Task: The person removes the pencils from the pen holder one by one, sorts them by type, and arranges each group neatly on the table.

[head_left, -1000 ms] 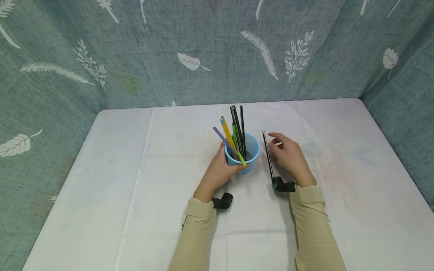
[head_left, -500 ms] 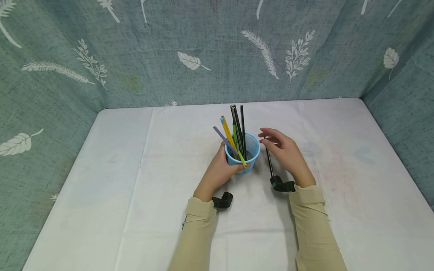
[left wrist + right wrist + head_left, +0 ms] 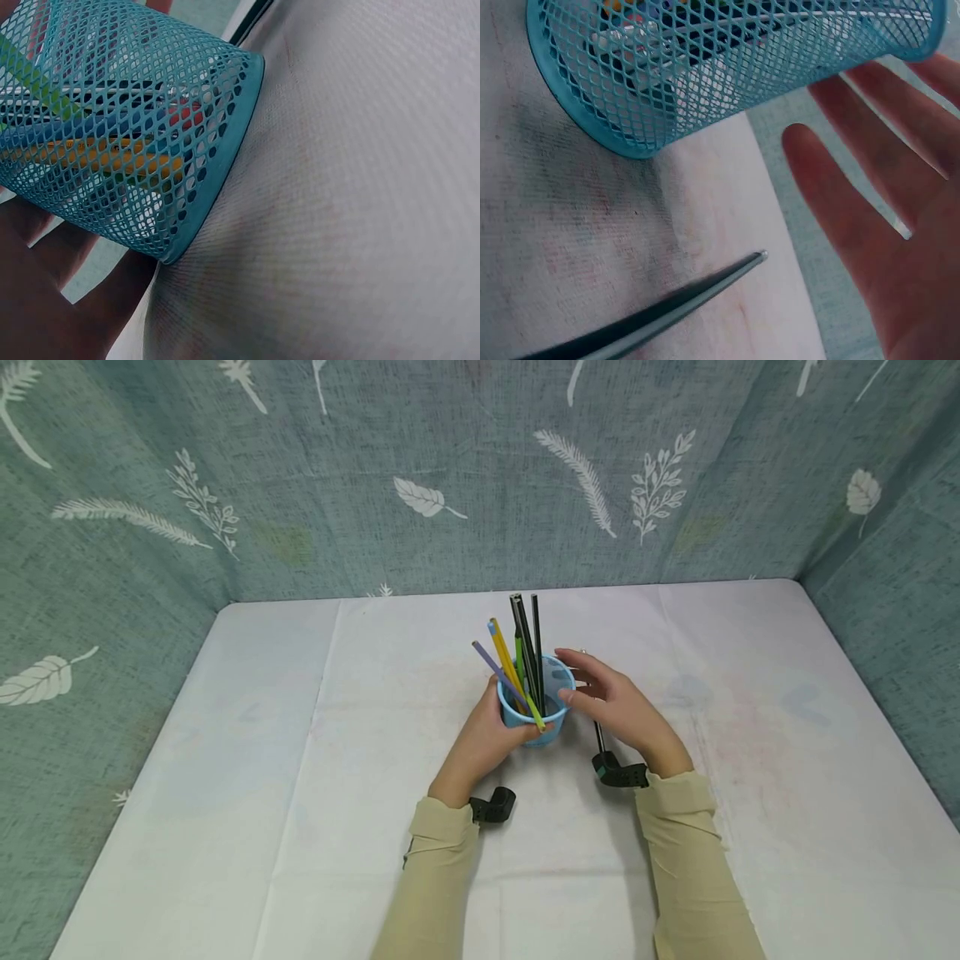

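While the left hand (image 3: 486,739) grips the light-blue mesh cup (image 3: 727,86), its thumb laid across the near side, the right hand (image 3: 618,706) reaches the cup's right side with fingers spread wide apart, thumb at the rim (whether its fingertips press there, I cannot tell). The cup stands upright on the white-covered bench (image 3: 375,752), between the two hands. In it lean black pencils (image 3: 529,652), yellow pencils (image 3: 506,656) and a purple pencil (image 3: 497,671), with a lime-green pencil (image 3: 536,713) crossing the near rim. A dark stick (image 3: 682,307) lies on the bench just right of the cup, partly hidden beneath the right hand in the head view. Both sleeves (image 3: 442,877) are tan, each wrist wears a small black device (image 3: 492,806), and a leaf-patterned curtain (image 3: 480,468) hangs behind the bench
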Demonstrator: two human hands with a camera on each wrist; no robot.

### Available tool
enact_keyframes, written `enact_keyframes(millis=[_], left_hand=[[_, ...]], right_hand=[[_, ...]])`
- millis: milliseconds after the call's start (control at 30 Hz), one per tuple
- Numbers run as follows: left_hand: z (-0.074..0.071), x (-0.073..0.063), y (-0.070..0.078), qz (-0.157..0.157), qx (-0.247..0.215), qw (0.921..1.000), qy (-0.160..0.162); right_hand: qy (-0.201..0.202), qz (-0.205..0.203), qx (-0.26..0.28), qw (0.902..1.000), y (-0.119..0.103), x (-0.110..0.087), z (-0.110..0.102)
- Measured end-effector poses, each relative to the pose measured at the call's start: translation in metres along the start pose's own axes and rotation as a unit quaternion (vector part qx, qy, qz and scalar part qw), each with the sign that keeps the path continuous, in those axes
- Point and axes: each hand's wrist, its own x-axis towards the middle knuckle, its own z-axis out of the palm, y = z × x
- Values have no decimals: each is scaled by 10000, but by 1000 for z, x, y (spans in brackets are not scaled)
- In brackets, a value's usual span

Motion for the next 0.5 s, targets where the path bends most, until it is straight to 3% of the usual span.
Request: enact_keyframes(millis=[267,500], left_hand=[[0,0,-2,115,-17,9999,-25],[0,0,-1,151,-9,9999,-61]], right_hand=[[-480,247,185,9984,5,4,7],[-620,467,236,9967,-11,5,12]])
